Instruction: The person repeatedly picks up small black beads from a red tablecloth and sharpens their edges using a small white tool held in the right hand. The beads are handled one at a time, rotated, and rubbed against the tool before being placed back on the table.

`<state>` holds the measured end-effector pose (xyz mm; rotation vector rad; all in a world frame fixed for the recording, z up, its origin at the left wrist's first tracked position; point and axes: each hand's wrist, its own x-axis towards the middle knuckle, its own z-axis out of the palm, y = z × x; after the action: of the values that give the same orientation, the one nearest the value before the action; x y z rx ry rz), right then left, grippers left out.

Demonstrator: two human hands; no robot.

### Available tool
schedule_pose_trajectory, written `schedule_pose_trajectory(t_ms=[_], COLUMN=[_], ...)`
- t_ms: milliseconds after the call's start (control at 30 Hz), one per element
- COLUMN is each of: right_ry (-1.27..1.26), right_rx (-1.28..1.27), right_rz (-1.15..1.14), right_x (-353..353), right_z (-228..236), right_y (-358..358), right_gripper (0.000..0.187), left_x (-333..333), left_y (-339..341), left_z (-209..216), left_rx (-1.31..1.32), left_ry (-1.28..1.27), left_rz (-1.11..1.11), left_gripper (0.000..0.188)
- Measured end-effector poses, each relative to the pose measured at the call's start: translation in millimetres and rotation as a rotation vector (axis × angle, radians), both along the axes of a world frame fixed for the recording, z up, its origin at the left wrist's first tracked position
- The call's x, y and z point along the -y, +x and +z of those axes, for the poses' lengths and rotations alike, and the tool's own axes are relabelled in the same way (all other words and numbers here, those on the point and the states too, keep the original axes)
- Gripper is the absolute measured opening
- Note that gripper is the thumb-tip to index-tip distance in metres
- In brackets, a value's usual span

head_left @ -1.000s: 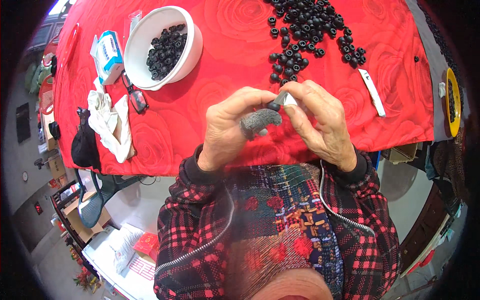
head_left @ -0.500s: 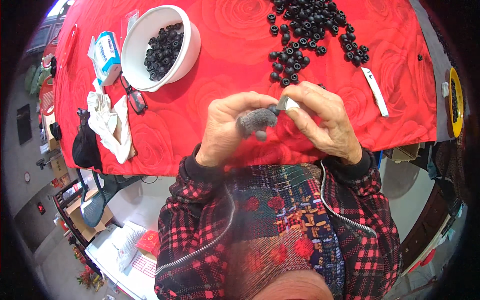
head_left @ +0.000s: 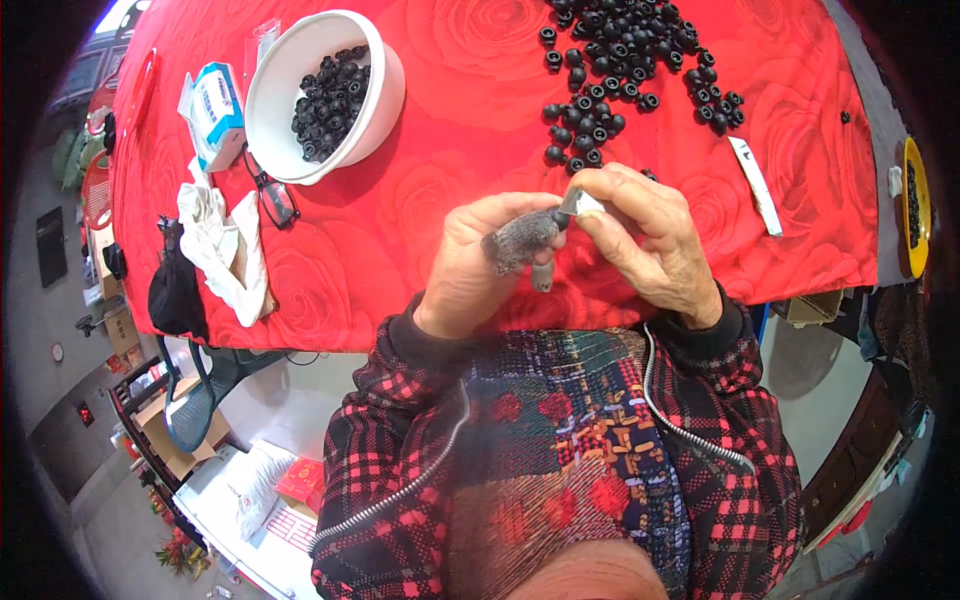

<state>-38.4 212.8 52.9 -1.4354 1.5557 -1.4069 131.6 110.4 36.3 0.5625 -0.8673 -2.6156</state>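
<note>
Over the table's near edge, my left hand (head_left: 470,255) is closed, pinching a small black round part (head_left: 562,218) that is mostly covered by fingers. A grey fuzzy piece (head_left: 520,243), which looks like a fabric finger sleeve, sits at that hand's fingers. Just right of it, my right hand (head_left: 650,235) grips a short metal blade (head_left: 574,203) with a white portion by the thumb. The blade's edge meets the black part, or lies very close to it. Beyond both hands, several loose black round parts (head_left: 620,60) are heaped on the red tablecloth (head_left: 440,100).
To the left stands a white bowl (head_left: 385,110) with similar black parts (head_left: 330,105). Near it lie a blue-white box (head_left: 215,115), glasses (head_left: 272,200), white cloth (head_left: 225,240) and a black cloth item (head_left: 177,285). On the right are a white strip (head_left: 755,187) and a yellow dish (head_left: 910,258).
My left hand has shifted slightly right and turned, so the grey piece tilts differently. The blade has moved slightly and stays at the black part. The whole view has shifted a little.
</note>
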Motion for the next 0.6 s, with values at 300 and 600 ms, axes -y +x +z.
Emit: schedule_pose_trajectory(t_ms=[300, 600], right_ry=[-0.012, -0.028], right_rx=[-0.029, -0.002], right_rz=[0.035, 0.237], right_x=[2.2, -4.8], right_z=[-6.2, -11.1], right_y=[-5.1, -3.9], right_gripper=[0.020, 0.019], left_x=[-0.2, 0.9], left_y=[0.7, -0.8], left_z=[-9.4, -12.3], left_rx=[0.020, 0.027], left_ry=[-0.023, 0.150], left_rz=[-0.006, 0.060], left_gripper=[0.028, 0.029])
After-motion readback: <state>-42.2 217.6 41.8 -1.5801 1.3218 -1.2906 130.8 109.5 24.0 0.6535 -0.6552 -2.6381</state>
